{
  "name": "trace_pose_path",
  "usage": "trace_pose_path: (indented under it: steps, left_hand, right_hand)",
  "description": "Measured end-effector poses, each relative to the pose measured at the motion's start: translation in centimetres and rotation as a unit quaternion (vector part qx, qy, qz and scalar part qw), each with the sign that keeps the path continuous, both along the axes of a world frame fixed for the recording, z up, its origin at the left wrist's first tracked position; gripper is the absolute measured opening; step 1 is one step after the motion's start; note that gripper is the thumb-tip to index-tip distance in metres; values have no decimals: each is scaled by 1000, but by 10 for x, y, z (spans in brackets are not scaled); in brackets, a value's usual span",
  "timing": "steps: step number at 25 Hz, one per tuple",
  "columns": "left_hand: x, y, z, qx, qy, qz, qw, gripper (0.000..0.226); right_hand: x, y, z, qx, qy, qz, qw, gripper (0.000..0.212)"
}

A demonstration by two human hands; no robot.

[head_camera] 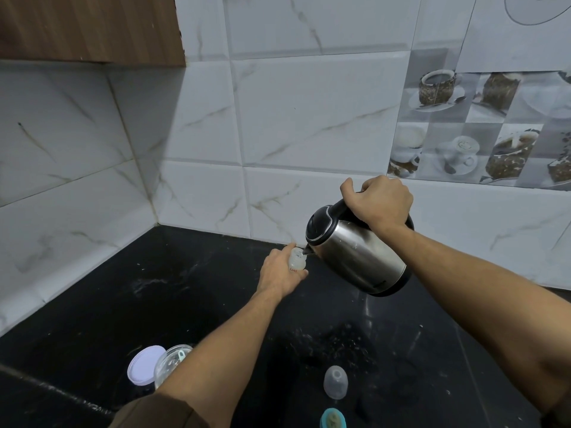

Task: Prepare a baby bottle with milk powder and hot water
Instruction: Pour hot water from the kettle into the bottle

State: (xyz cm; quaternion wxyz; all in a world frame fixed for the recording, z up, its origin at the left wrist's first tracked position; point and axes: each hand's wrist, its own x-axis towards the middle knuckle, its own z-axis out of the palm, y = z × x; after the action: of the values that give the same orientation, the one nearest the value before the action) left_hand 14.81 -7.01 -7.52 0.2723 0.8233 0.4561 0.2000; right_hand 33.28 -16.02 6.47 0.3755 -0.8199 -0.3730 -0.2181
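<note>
A small clear baby bottle (297, 259) with an open mouth stands on the black counter (154, 288). My left hand (279, 271) grips it from the left. My right hand (379, 202) holds the black handle of a steel electric kettle (355, 254). The kettle is tilted to the left and its spout sits right at the bottle's mouth. An open jar (171, 364) holding a scoop stands near the front, partly behind my left forearm, with its white lid (145, 364) beside it.
A clear bottle cap (335, 382) stands on the counter near the front edge. Below it a teal collar with the teat (333, 419) is cut off by the frame. White tiled walls meet in a corner at the back left. A wooden cabinet (89, 26) hangs above.
</note>
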Motion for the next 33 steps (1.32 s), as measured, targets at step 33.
trace_pose_path:
  steps: [33]
  left_hand:
    - [-11,-21,-22,-153,-162,50,974,77]
  right_hand:
    - [49,-33,-83,95,323,-22,941,45]
